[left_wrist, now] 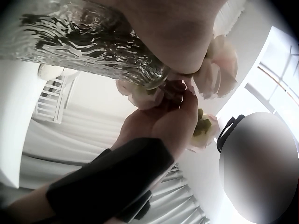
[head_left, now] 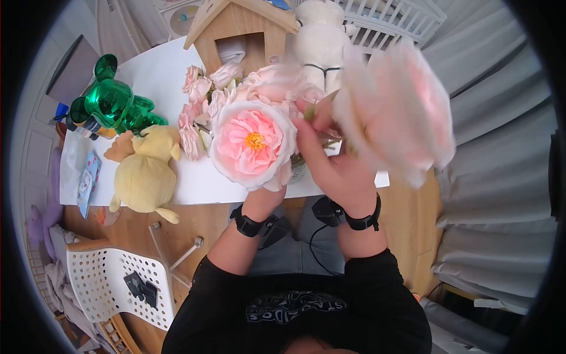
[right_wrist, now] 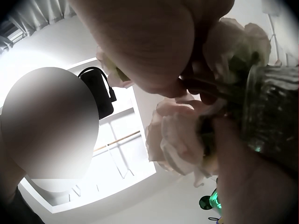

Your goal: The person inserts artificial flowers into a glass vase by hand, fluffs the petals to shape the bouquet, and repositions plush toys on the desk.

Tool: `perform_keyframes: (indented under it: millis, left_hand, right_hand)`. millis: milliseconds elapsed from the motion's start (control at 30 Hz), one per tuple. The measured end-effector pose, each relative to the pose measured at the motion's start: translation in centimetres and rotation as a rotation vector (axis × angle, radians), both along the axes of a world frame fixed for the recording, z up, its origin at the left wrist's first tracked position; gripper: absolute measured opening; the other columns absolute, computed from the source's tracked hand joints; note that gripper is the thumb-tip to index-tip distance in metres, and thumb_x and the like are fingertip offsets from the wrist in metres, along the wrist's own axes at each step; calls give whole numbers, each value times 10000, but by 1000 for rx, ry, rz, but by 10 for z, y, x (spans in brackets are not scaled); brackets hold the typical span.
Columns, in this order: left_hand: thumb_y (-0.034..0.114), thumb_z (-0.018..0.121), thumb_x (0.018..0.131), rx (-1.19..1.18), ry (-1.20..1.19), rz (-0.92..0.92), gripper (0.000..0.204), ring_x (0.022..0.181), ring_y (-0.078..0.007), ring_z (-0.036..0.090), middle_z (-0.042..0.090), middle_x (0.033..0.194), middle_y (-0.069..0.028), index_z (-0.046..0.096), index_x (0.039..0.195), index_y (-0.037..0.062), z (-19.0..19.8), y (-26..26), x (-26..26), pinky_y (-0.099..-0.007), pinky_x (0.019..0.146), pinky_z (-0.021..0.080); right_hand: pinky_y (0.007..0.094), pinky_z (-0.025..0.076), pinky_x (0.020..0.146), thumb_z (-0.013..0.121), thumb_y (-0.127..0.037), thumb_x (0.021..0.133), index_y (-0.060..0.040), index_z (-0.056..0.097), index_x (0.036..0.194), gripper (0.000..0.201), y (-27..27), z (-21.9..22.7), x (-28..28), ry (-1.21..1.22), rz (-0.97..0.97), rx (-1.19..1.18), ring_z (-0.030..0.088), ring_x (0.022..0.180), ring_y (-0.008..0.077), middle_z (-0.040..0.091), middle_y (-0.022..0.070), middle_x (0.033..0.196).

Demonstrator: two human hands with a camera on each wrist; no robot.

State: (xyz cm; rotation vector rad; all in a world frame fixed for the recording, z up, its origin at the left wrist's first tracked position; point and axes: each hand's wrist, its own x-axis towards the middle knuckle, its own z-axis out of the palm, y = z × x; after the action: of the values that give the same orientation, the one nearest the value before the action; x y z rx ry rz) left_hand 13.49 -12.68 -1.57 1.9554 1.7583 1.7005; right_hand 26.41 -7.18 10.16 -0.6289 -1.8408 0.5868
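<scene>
My right hand [head_left: 345,174] is at the mouth of a ribbed glass vase [left_wrist: 88,42], its thumb and fingers pinching a green rose stem. In the right wrist view the stem [right_wrist: 219,88] runs from those fingers into the vase. A large, blurred pink rose [head_left: 401,112] stands to the right of this hand. Another open pink rose [head_left: 253,141] with a yellow centre covers most of my left hand [head_left: 268,197] in the head view. From the right wrist view, the left hand [right_wrist: 252,179] lies beside the vase mouth, close under a rose [right_wrist: 180,135]; its fingertips are hidden.
Smaller pink roses [head_left: 194,112] spread over the white table [head_left: 230,192]. A yellow plush toy [head_left: 144,177] and a shiny green bear figure [head_left: 115,100] lie to the left. Behind are a wooden house [head_left: 247,26] and a white plush toy [head_left: 321,35]. A white chair [head_left: 112,274] stands at lower left.
</scene>
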Motion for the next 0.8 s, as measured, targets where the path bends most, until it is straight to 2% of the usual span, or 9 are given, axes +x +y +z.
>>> perform_keyframes:
  millis: [133, 233, 333, 433, 467, 533, 633, 667, 800]
  left_hand:
    - [186, 542, 1056, -49, -188, -58, 374, 1163, -330, 639, 660, 1276, -186, 573, 1351, -42, -5, -1, 2, -430, 993, 507]
    - [198, 514, 1067, -81, -81, -116, 393, 1206, -340, 640, 661, 1318, -170, 560, 1387, -26, -1, -1, -1, -433, 1027, 504]
    - [91, 605, 1014, -99, -187, -292, 506, 1470, -319, 436, 488, 1575, -154, 516, 1510, 44, 0, 1, -2, -447, 1239, 315]
    - [176, 573, 1044, -81, -598, -485, 525, 1471, -307, 437, 468, 1589, -141, 461, 1543, 56, -1, -2, -1, -429, 1236, 328]
    - [205, 562, 1054, -75, -735, -548, 534, 1472, -303, 437, 462, 1594, -136, 443, 1554, 60, -3, -3, -1, -424, 1235, 332]
    - [261, 540, 1073, -63, -1013, -670, 554, 1472, -295, 438, 448, 1603, -127, 406, 1575, 68, -7, -7, 1, -412, 1234, 340]
    - [347, 508, 1103, -47, -1431, -848, 592, 1474, -283, 438, 428, 1618, -113, 351, 1608, 80, -14, -9, 1, -395, 1231, 353]
    - [425, 503, 1101, -73, -1048, -746, 663, 1523, -271, 354, 342, 1667, -93, 293, 1638, 99, -20, -9, -5, -401, 1277, 276]
    - [357, 608, 1037, -6, -743, -586, 663, 1489, -279, 404, 412, 1618, -103, 370, 1597, 94, -3, 1, -2, -412, 1247, 321]
  right_hand:
    - [360, 574, 1001, 721, 98, 882, 23, 622, 1127, 274, -2, 7, 13, 8, 175, -194, 675, 989, 173, 646, 84, 1003]
    - [383, 533, 1070, 758, -15, 903, 8, 565, 1343, 481, 2, 12, 17, -162, 140, 51, 640, 1188, 202, 656, 123, 1193]
    - [370, 511, 1083, 775, -88, 894, 9, 548, 1388, 552, 11, -18, 20, -145, 144, 151, 620, 1239, 236, 615, 152, 1313]
    - [351, 478, 1103, 800, -197, 882, 10, 522, 1455, 669, 19, -38, 20, -126, 152, 301, 591, 1315, 289, 553, 196, 1492]
    - [351, 478, 1103, 800, -197, 882, 10, 522, 1455, 669, 26, -34, 28, -126, 153, 302, 591, 1315, 289, 553, 196, 1492]
    - [376, 486, 1091, 833, -214, 844, 25, 528, 1428, 701, 34, 4, 40, -74, 527, 5, 598, 1297, 312, 543, 221, 1482]
    - [408, 497, 1058, 838, -177, 824, -44, 580, 1380, 627, 24, 15, 36, -44, 501, 69, 598, 1270, 351, 537, 230, 1448]
    - [424, 503, 1042, 841, -158, 814, -79, 606, 1356, 595, 19, 16, 34, -30, 487, 99, 598, 1257, 370, 534, 235, 1431]
    - [471, 523, 992, 880, -124, 742, -179, 722, 1174, 463, 5, 18, 32, -15, 373, 167, 605, 1203, 419, 555, 222, 1353]
